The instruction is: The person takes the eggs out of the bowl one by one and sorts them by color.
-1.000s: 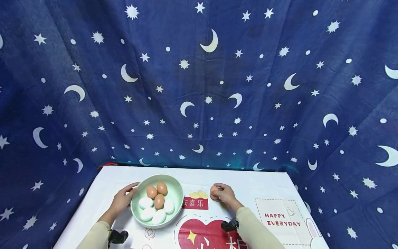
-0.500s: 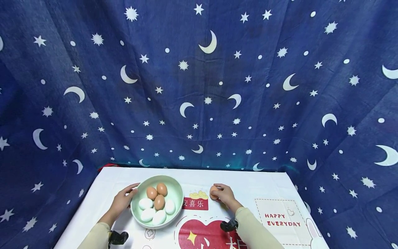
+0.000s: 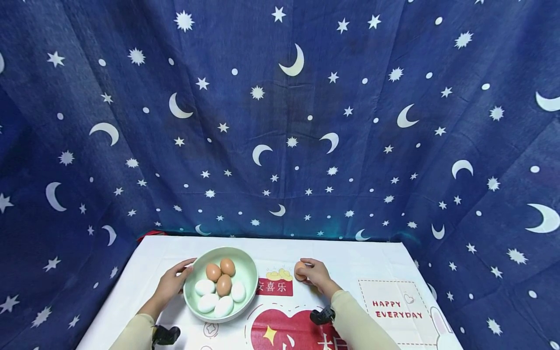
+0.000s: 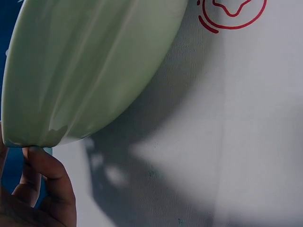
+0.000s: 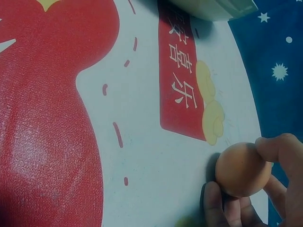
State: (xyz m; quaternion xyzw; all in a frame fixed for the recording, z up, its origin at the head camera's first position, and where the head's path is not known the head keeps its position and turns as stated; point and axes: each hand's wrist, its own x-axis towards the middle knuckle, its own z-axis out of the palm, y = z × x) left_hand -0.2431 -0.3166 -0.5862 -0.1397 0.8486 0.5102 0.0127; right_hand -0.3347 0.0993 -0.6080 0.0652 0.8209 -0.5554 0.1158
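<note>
A pale green bowl stands left of centre on the table, holding three brown eggs and several white eggs. At the bowl's left side, my left hand grips its rim. In the left wrist view, the thumb touches the bowl's edge, while the other fingers are partly hidden. To the right of the bowl, my right hand holds another brown egg between thumb and fingers, low at the tabletop. Whether this egg touches the cloth I cannot tell.
The white tablecloth carries printed designs, among them a large red heart and a dashed square with red lettering. A dark blue curtain with moons and stars hangs behind the table's far edge and at both sides.
</note>
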